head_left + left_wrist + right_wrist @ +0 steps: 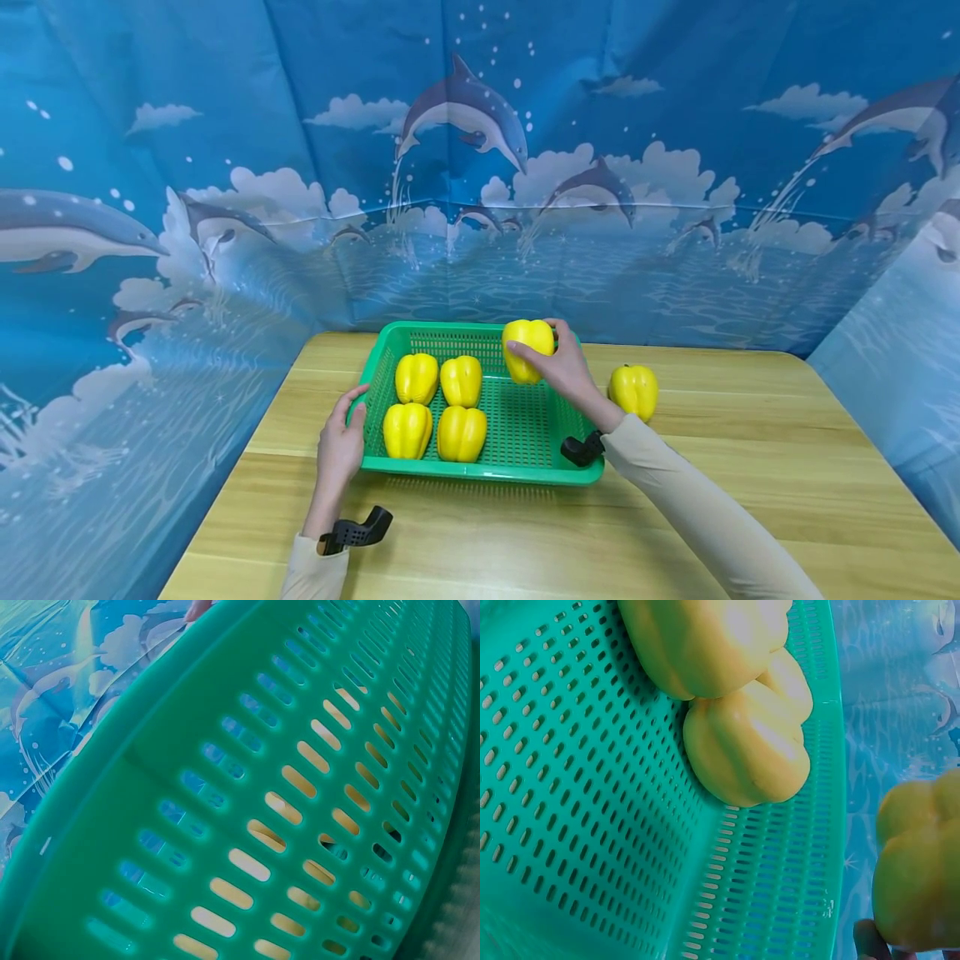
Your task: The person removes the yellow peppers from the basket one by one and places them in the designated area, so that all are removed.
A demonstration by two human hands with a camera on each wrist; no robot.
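My right hand (566, 367) grips a yellow bell pepper (525, 337) over the far right part of a green plastic basket (480, 472). In the right wrist view, fingertips (870, 941) show under that held bell pepper (922, 870). At the basket's left rim, my left hand (341, 446) holds the edge with thumb and fingers. Several yellow bell peppers (461, 433) stand in two rows in the left half of the basket. The left wrist view is mostly filled by the slotted basket wall (225, 795).
One more yellow bell pepper (634, 392) stands on the wooden table (750, 467), right of the basket and behind my right forearm. A blue dolphin-print curtain (480, 250) hangs along the table's back edge and sides. Each wrist carries a black camera mount (360, 529).
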